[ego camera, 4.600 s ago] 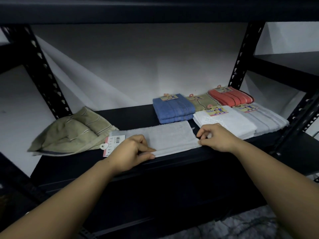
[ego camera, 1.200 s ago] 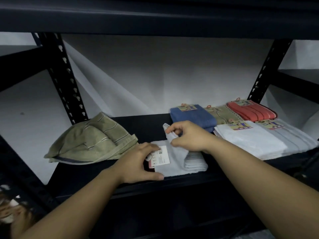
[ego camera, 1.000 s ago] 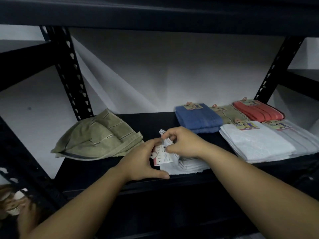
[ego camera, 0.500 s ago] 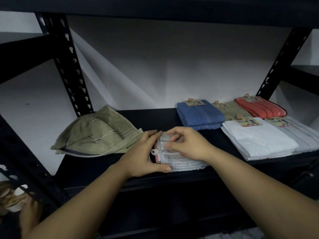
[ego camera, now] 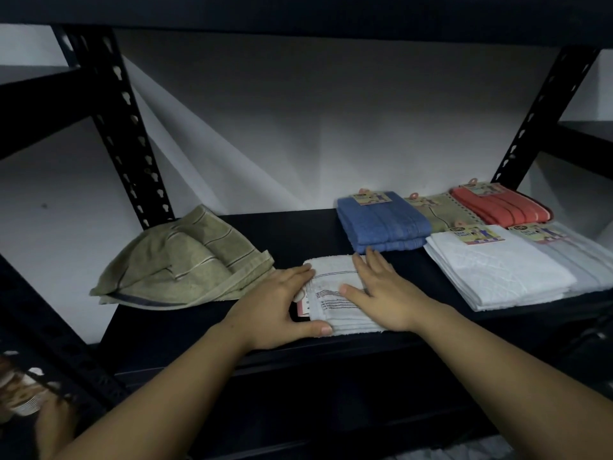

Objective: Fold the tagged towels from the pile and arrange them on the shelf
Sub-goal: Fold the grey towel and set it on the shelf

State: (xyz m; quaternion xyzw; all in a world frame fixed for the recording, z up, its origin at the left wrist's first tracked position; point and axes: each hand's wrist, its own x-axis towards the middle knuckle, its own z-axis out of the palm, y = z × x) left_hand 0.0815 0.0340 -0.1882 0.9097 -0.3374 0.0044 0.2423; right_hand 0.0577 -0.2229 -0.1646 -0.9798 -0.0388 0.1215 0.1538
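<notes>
- Currently facing a black metal shelf (ego camera: 292, 234) with perforated uprights; pale wall behind, another dark shelf board overhead. Lighting dim.
- Left part of shelf: olive striped towel (ego camera: 185, 263), unfolded, lying in a loose heap.
- Right part of shelf: folded towels, tags on top. Back row, left to right: blue towel (ego camera: 381, 220), tan towel (ego camera: 441, 212), coral towel (ego camera: 497, 207). Front row: white towel (ego camera: 497, 270), with a pale grey towel (ego camera: 583, 257) touching its right side.
- Folded white striped towel (ego camera: 335, 293) lies near the shelf's front edge, between the olive heap and the white towel, just in front of the blue towel. Its paper tag (ego camera: 303, 305) sticks out at the left edge, partly under my fingers.
- My left hand (ego camera: 275, 307): grip released, fingers straight along the towel's left edge, thumb against its near edge.
- My right hand (ego camera: 384, 293): grip released, palm and spread fingers flat on top of the towel's right half, fingertips near the blue towel.
- Lower left corner: another hand (ego camera: 49, 423), blurred; cannot tell what it is doing.
</notes>
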